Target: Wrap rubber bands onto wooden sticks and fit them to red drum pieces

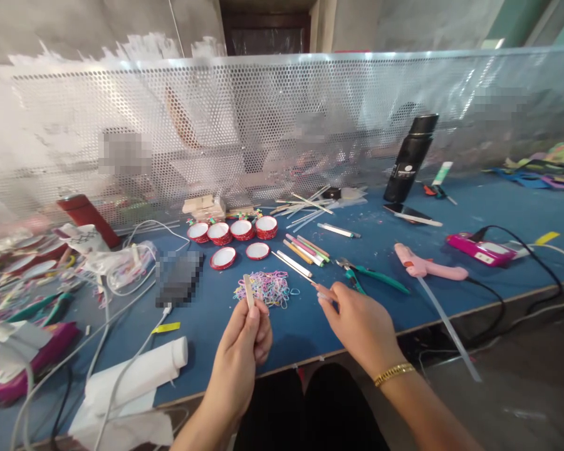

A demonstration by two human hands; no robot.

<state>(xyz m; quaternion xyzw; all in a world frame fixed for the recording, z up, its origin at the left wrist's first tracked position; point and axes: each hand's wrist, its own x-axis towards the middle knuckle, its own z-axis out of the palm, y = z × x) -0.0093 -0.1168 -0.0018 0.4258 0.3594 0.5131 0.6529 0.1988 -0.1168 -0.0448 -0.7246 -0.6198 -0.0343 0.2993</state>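
Observation:
Upright between the thumb and fingers of my left hand (239,351) is a flat wooden craft stick (249,290). My right hand (361,326), wearing a gold bracelet, is closed with its fingertips at the end of a thin pale stick (301,275) that points away to the left. Just beyond my hands lies a heap of small pastel elastic bands (271,288). Several coloured markers (305,249) lie behind the thin stick. Green-handled pliers (376,275) rest to the right of them. Red-edged round lids (223,257) sit singly and in stacks behind the bands.
On the right are a pink glue gun (427,266) with a clear glue stick, a magenta box (482,249), a phone (407,213) and a black bottle (411,160). A power bank (178,279), cables and a white roll (136,376) occupy the left. A perforated metal screen (272,125) borders the back.

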